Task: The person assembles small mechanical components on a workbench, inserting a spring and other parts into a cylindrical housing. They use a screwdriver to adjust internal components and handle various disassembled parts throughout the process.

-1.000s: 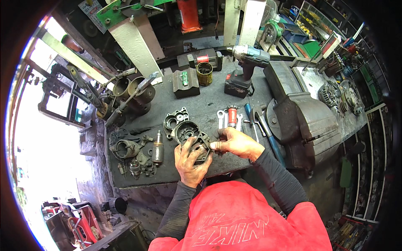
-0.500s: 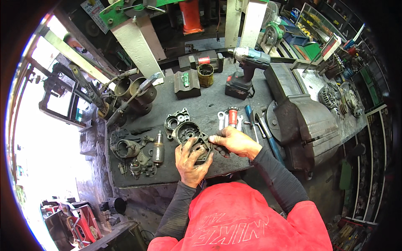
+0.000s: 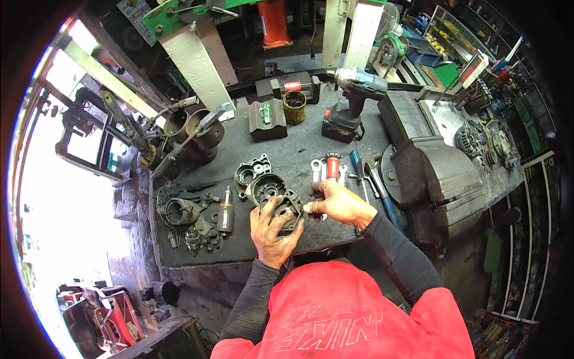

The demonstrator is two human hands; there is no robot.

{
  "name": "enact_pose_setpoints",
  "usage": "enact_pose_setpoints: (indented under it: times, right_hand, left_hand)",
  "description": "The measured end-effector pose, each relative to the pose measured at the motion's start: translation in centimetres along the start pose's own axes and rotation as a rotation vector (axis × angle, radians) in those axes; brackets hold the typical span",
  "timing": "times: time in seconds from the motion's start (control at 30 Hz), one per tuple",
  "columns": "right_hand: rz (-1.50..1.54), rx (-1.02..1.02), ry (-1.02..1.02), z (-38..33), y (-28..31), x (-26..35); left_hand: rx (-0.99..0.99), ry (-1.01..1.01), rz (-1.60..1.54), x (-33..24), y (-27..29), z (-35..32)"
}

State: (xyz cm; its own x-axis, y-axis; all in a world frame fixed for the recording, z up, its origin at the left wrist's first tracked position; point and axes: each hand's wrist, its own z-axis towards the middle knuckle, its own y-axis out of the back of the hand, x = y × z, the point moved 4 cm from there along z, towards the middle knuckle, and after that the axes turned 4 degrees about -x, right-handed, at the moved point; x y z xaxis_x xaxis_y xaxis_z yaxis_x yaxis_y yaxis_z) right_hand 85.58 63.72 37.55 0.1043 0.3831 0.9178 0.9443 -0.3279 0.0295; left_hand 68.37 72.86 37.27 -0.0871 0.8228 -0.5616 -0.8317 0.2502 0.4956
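Note:
My left hand (image 3: 276, 232) is closed around a grey cast metal housing (image 3: 266, 186) with a round open bore, its fingers laid over the near end. At the housing's right edge is my right hand (image 3: 339, 203), fingers curled and thumb toward the part; whatever it pinches, if anything, is too small to tell. Behind the housing lies a flat metal end cover (image 3: 258, 168) with holes. Left of my left hand stands an armature (image 3: 226, 216) with a shaft. Further left, a dirty round casing (image 3: 182, 212) sits among small greasy parts.
Right of the housing lie combination wrenches (image 3: 315, 171), a red cylindrical piece (image 3: 332, 166) and blue-handled tools (image 3: 391, 212). A big bench vise (image 3: 445, 185) is fixed at the right. Behind stand a cordless impact wrench (image 3: 353, 102), a yellowish can (image 3: 294, 109) and a metal block (image 3: 267, 124).
My right hand has shifted slightly right and its fingers have lifted and curled differently by the housing's edge. My left hand and the housing look the same.

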Motion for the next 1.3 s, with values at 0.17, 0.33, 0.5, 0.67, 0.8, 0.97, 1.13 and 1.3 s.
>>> enact_pose_setpoints:
  times: [0.17, 0.33, 0.5, 0.67, 0.8, 0.97, 1.13, 1.3]
  right_hand:
    - [0.05, 0.02, -0.144, 0.1, -0.1, -0.9]
    - [0.031, 0.045, -0.022, 0.3, 0.1, -0.5]
    - [0.012, 0.011, -0.108, 0.1, 0.2, -0.7]
    - [0.036, -0.036, 0.058, 0.2, -0.2, 0.0]
    - [0.008, 0.0, -0.043, 0.3, 0.2, -0.5]
    - [-0.019, 0.001, 0.043, 0.3, 0.1, -0.7]
    - [0.112, -0.005, 0.061, 0.3, 0.1, -0.8]
    - [0.155, 0.018, 0.036, 0.2, -0.1, -0.9]
  left_hand:
    - [-0.014, -0.02, 0.001, -0.1, 0.1, 0.0]
    - [-0.011, -0.013, 0.005, -0.1, 0.0, 0.1]
    - [-0.009, -0.011, 0.004, 0.0, 0.0, 0.0]
    - [-0.005, -0.02, 0.006, -0.1, 0.0, 0.0]
    - [-0.002, -0.009, 0.001, 0.0, 0.0, 0.0]
    - [-0.013, -0.014, 0.001, -0.1, 0.0, 0.0]
    - [-0.014, -0.011, -0.001, -0.1, 0.0, 0.0]
    - [-0.013, -0.009, 0.002, -0.1, 0.0, 0.0]
